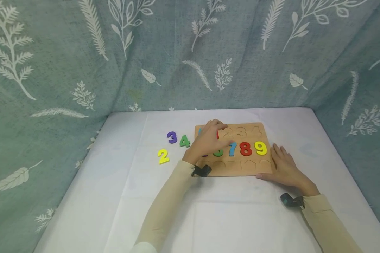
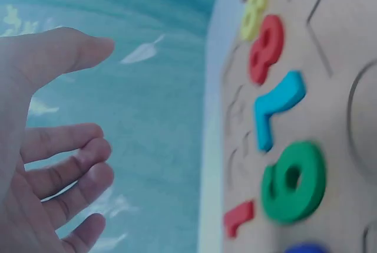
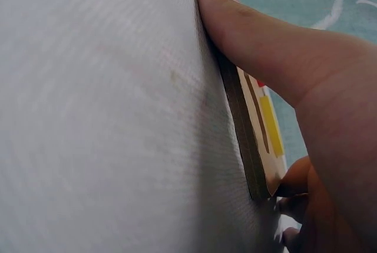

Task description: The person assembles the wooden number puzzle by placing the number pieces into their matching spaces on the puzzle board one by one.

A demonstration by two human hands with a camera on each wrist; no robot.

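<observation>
A wooden number puzzle board [image 1: 234,170] lies on the white-covered table. Over its left part hovers my left hand [image 1: 206,141], fingers loosely bent and thumb apart; the left wrist view shows nothing between them. Under and beside that hand are a red 1 [image 2: 238,219], a green 6 [image 2: 294,182] and a partly hidden purple-blue piece [image 1: 205,155]. In the middle row sit a blue 7 [image 1: 232,149], a red 8 [image 1: 245,149] and a yellow 9 [image 1: 260,148]. My right hand [image 1: 286,170] rests at the front right corner, thumb against the front edge, fingers along the right side.
Left of the board lie a purple 3 [image 1: 172,137], a green 4 [image 1: 184,141] and a yellow 2 [image 1: 163,156]. The board's top row shows cut outlines of 2, 3 and 4. A leaf-patterned green cloth [image 1: 171,70] hangs around the table's back and sides.
</observation>
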